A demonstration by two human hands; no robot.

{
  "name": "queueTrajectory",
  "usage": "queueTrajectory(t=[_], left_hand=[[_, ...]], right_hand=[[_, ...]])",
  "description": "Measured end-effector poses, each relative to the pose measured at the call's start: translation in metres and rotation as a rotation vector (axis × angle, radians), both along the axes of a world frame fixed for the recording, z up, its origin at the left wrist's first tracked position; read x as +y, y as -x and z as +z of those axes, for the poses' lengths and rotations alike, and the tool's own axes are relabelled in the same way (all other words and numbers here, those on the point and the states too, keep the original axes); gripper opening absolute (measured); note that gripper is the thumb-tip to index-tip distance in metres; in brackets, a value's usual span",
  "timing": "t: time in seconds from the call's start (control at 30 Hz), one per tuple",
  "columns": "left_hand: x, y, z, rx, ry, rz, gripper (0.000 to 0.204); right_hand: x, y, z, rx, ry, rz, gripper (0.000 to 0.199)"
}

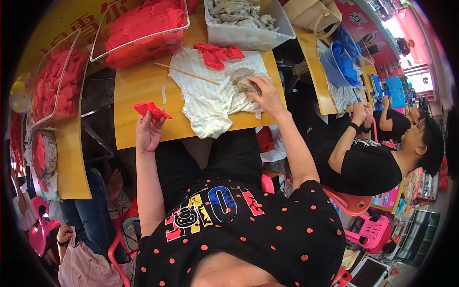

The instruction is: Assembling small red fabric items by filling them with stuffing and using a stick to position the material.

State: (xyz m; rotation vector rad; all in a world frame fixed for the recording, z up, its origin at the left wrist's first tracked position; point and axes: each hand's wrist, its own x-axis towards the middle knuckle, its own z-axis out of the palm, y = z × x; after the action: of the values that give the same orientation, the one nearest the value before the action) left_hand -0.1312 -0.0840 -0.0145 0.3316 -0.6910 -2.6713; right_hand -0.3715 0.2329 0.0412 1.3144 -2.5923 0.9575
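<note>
Fingers of my left hand (149,133) pinch a folded red piece (149,109) above the table (131,93), left of the white cloth (208,101). In this head view, my right hand (269,99) curves around the edge of grey-beige pieces (243,76) on that cloth; whether it pinches them, I cannot tell. Beyond lie red pieces (213,60) and a thin stick (191,74).

We had cloth (205,110) on counter (138,95); stick (191,74) partly on its left, fabric pieces (213,60) at rear; left bin (140,42), right bin (244,37) behind.
</note>
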Motion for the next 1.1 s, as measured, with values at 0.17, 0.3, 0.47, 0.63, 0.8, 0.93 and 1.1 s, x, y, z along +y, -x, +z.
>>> queueTrajectory(t=[0.17,0.3,0.47,0.63,0.8,0.93,1.1], left_hand=[[0.001,0.000,0.001,0.004,-0.005,0.006,0.022],[0.000,0.000,-0.002,0.008,-0.006,-0.007,0.022],[0.001,-0.002,0.002,-0.010,-0.009,0.005,0.022],[0.001,0.002,0.003,-0.004,0.017,-0.020,0.023],[0.018,0.006,0.032,-0.182,0.214,-0.084,0.029],[0.048,0.017,0.073,-0.071,0.513,-0.271,0.022],[0.066,0.021,0.066,-0.113,0.736,-0.330,0.016]], right_hand=[[0.001,0.013,-0.008,-0.105,0.048,-0.110,0.033],[-0.002,0.018,0.011,-1.135,0.484,-0.301,0.025],[-0.013,-0.007,0.034,-1.823,0.929,-0.006,0.031],[-0.032,-0.028,-0.002,-1.818,1.037,-0.042,0.035],[-0.058,-0.066,0.001,-1.605,0.864,-0.016,0.033],[-0.077,-0.092,0.016,-1.525,0.789,0.035,0.022],[-0.098,-0.109,0.018,-1.220,0.734,0.064,0.020]])
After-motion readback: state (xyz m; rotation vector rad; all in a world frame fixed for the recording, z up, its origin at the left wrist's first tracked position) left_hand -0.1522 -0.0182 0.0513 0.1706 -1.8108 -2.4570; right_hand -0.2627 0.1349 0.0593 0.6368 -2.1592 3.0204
